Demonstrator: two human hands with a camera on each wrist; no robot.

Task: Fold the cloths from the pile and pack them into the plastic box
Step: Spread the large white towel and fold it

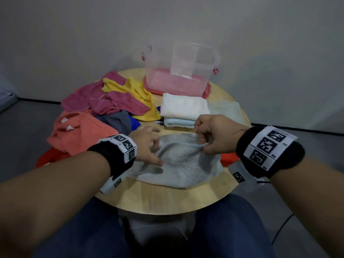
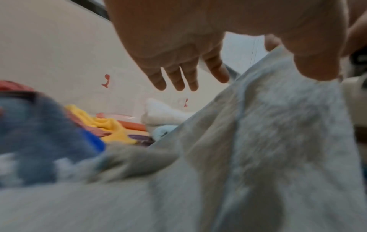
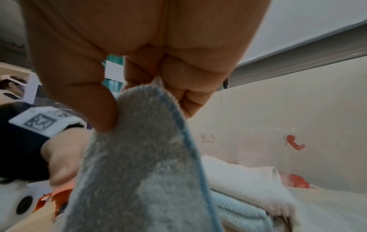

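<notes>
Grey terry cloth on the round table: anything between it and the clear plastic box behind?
Yes. The folded white towel stacked on a light blue one lies on the table between the grey terry cloth and the clear plastic box.

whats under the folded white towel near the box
A folded light blue towel lies directly under the white towel, its front edge sticking out. Whether anything else sits beneath them on the table is covered.

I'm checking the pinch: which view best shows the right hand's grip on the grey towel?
The right wrist view: thumb and fingers pinch the grey terry towel's blue-stitched edge. The head view shows it smaller; the left wrist view hardly shows it.
</notes>
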